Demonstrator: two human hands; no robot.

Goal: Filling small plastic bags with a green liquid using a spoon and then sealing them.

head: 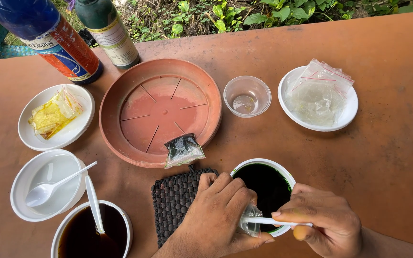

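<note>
My left hand (216,215) grips a small clear plastic bag (250,220) by its mouth, over the edge of a white bowl of dark green liquid (267,184). My right hand (328,220) pinches a white plastic spoon (273,221) whose tip points into the bag's opening. Under my left hand lies a dark woven mat (173,200). A small filled bag of dark liquid (182,149) rests on the rim of a terracotta saucer (120,91).
A white plate with yellow-filled bags (56,117) at left, a white plate with clear bags (319,95) at right, a small clear cup (247,95), an empty white bowl with a spoon (48,186), a bowl of brown liquid with a spoon (92,231), two bottles (68,38) at the back.
</note>
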